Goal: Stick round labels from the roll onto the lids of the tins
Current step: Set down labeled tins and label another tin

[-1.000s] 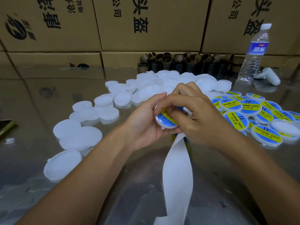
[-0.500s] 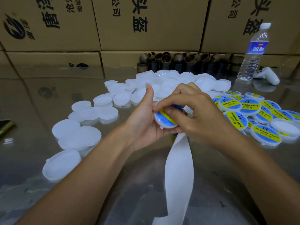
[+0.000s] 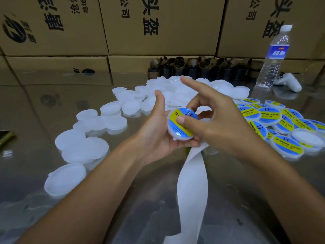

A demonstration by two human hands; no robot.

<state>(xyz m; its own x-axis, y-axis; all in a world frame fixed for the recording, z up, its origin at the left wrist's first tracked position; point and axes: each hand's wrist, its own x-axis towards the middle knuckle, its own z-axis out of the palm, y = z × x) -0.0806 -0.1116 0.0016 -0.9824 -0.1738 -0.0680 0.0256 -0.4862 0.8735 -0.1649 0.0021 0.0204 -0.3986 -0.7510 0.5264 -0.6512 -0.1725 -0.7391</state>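
Observation:
A round white tin (image 3: 176, 135) with a blue and yellow label (image 3: 179, 127) on its lid is held above the table between both hands. My left hand (image 3: 156, 136) cradles it from below and the left, fingers curled under it and thumb standing up beside the rim. My right hand (image 3: 221, 125) presses its thumb on the label while a curled finger sits at the tin's far rim; its index finger points up and away. The white backing strip (image 3: 191, 191) hangs from under my hands toward me. Where the label roll is I cannot see.
Several plain white tins (image 3: 84, 148) lie left and behind on the shiny metal table (image 3: 137, 217). Labelled tins (image 3: 269, 115) are heaped at the right. Cardboard cores (image 3: 193, 66), a water bottle (image 3: 274, 55) and a white controller (image 3: 288, 81) stand before stacked cartons (image 3: 158, 23).
My right fingers have lifted off the lid, baring the stuck label; only the thumb stays on it and the index finger now points up. My left thumb has straightened.

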